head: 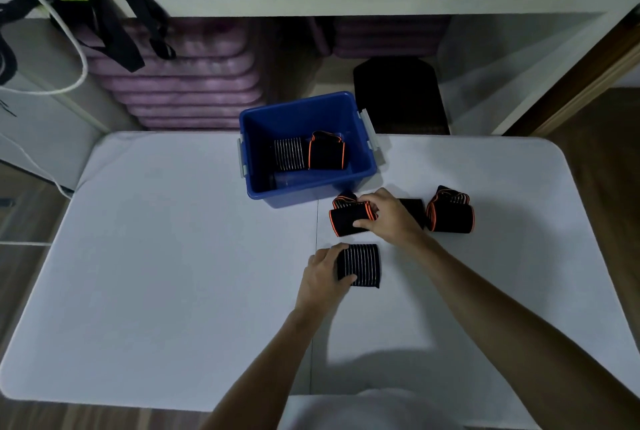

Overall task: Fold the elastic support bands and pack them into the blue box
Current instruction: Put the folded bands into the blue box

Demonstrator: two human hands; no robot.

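From the head camera, the left hand [325, 272] is gripping the left edge of a folded striped band [362, 265] lying on the white table [156, 256], thumb curled over its near edge and fingers over the far one. The right hand [384, 213] is pinching an orange-trimmed band [348, 220] just beside the blue box [308, 149], fingers curled over its right end. A further orange-trimmed roll [450, 210] is sitting to the right, apart from the hand, and a dark piece [414, 210] is peeking out behind the wrist. To do this step well, the person is probably best keeping each fold pressed flat while lifting, so the elastic is not springing open, and setting the bands down side by side. The box is standing open at the table's far edge and is already holding two folded bands: a striped one [289, 154] on the left and an orange-edged one [327, 151] touching it on the right; there is room left along the near wall.
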